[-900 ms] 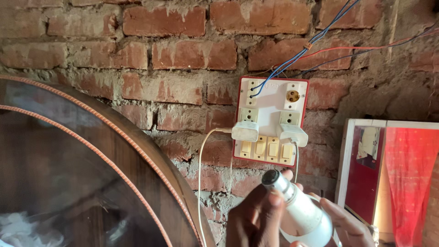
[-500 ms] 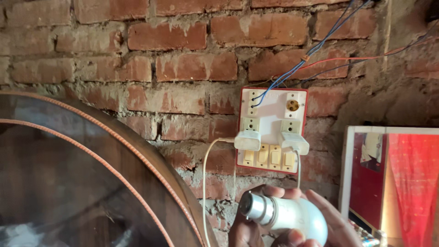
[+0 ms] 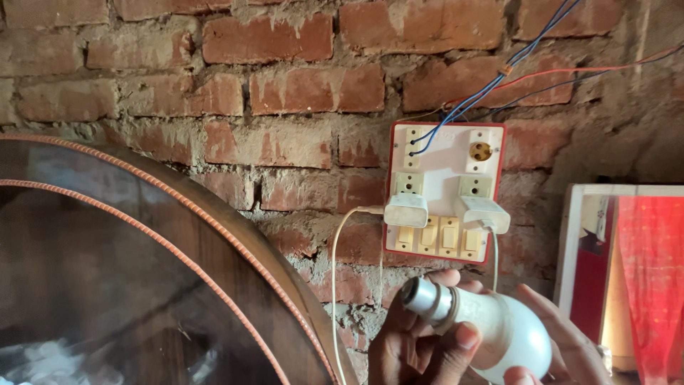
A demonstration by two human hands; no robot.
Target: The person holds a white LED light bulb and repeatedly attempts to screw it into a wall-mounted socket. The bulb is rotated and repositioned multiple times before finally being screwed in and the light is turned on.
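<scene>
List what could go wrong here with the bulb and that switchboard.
1. The white bulb lies sideways between the left hand and right hand, gripped mostly by fingertips; it might slip and break.
2. Loose blue and red wires run straight into the switchboard, so touching them could perhaps give a shock.
3. Two white plugs and a dangling white cable sit just above the hands and could snag.

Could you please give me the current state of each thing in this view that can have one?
Light bulb: out of any socket, lying sideways, metal base pointing left, held in both hands.
Left hand: gripping the bulb near its base.
Right hand: cupped around the bulb's globe.
Left charger: plugged into the switchboard, white cable hanging down.
Right charger: plugged in.
Round socket: empty.
Switches: positions unclear.
</scene>
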